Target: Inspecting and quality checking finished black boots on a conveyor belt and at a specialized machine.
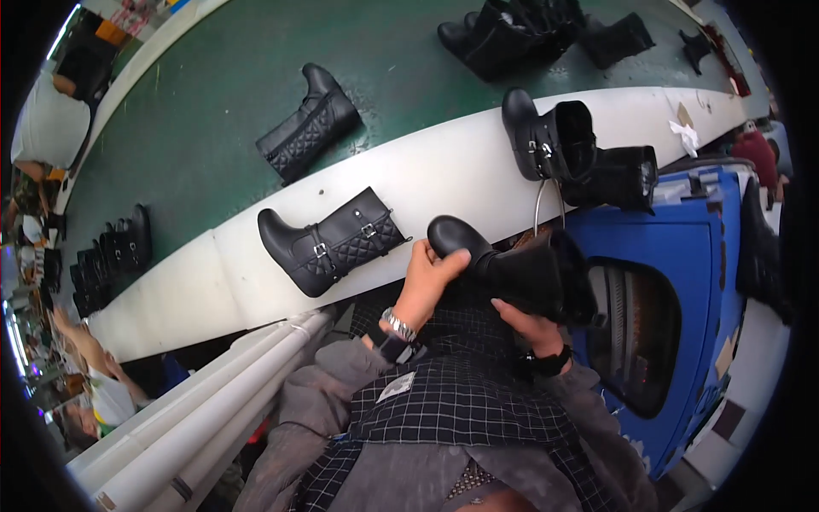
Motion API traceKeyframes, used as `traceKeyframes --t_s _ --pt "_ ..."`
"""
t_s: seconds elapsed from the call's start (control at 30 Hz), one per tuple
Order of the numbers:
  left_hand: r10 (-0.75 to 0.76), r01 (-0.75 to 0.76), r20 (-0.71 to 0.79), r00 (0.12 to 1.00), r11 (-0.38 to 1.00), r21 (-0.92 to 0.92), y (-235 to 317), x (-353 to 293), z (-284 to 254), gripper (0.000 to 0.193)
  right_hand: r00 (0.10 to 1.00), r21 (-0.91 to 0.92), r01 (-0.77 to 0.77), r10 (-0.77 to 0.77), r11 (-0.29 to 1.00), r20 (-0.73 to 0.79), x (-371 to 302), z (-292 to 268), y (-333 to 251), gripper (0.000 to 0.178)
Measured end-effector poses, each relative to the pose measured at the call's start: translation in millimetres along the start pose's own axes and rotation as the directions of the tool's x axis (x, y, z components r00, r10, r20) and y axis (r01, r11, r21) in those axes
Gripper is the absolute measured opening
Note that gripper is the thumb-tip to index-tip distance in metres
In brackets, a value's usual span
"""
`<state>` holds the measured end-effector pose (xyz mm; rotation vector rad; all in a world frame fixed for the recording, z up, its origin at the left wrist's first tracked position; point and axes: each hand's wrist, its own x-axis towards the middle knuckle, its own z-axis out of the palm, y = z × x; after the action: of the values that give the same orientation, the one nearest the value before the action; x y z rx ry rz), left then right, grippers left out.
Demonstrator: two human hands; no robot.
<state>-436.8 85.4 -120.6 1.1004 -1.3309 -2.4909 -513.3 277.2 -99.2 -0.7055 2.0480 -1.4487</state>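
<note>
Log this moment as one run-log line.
left hand: grips toe of black ankle boot | right hand: supports its shaft | nearby: black quilted buckled boot lying on white ledge

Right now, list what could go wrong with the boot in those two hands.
The boot is held in the air, left hand at the toe, right hand under the shaft; it could slip. The buckled boot lies near the white ledge's edge; an elbow might knock it off.

The held boot [520, 269] was plain black; left of it a black quilted boot [333, 241] lay on the white ledge [444, 171], the belt [213, 94] beyond dark green.
</note>
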Motion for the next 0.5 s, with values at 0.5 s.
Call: traceKeyframes --t_s 0.5 --pt "0.570 -0.770 0.526 0.632 0.385 0.509 -35.4 50.3 35.9 0.079 0.842 -0.470 -0.226 0.414 0.853 0.346 55.8 -68.9 -39.3 0.066"
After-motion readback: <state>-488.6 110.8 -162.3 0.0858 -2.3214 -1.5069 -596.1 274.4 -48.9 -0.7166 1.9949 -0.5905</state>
